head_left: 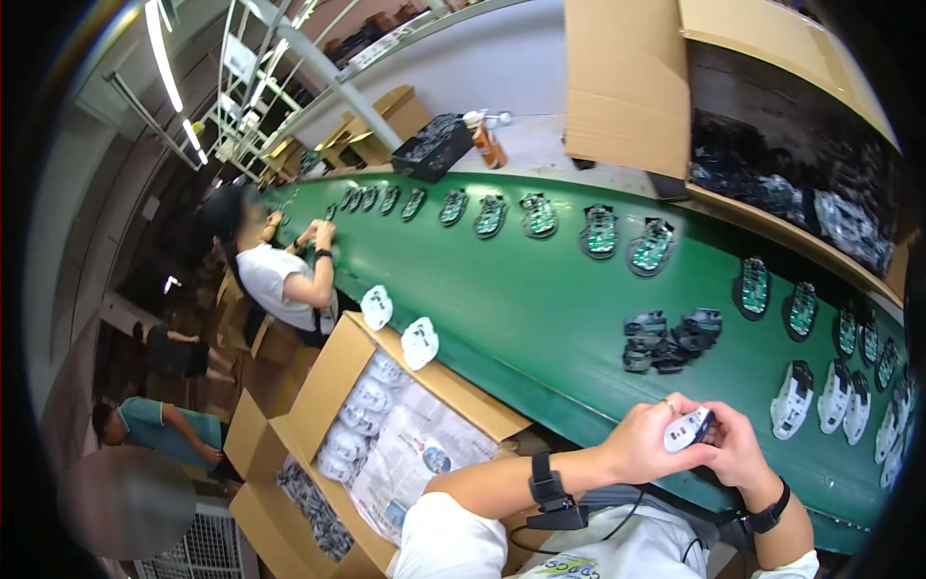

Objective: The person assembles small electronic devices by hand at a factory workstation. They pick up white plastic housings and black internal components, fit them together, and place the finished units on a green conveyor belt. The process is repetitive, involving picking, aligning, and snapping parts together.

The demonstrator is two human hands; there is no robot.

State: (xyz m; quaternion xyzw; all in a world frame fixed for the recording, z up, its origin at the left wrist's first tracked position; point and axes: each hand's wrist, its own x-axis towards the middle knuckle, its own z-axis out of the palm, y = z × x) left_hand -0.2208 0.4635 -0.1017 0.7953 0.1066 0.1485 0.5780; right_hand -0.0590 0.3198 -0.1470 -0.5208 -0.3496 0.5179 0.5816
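Hands meet at the lower right of my head-camera view, over the near edge of a long green work surface (521, 318). The left hand (644, 446) and right hand (741, 452) are together, both clamped on a small white-and-dark piece (687, 429), its white face turned up between the fingers and thumbs. I see a dark strap on each of the 2 wrists.

Just beyond the hands lies a cluster of black parts (672, 340). Farther back, green circuit boards (600, 232) on dark bases run in a curving row. Right of the hands, white shells (793, 400) lie near the boards.

To the left I see an open carton (321, 372) holding more white shells and newspaper (424, 454), with 2 white covers (420, 343) beside its upper edge. Beyond it, a co-worker (280, 275) in a white top works at the same surface.
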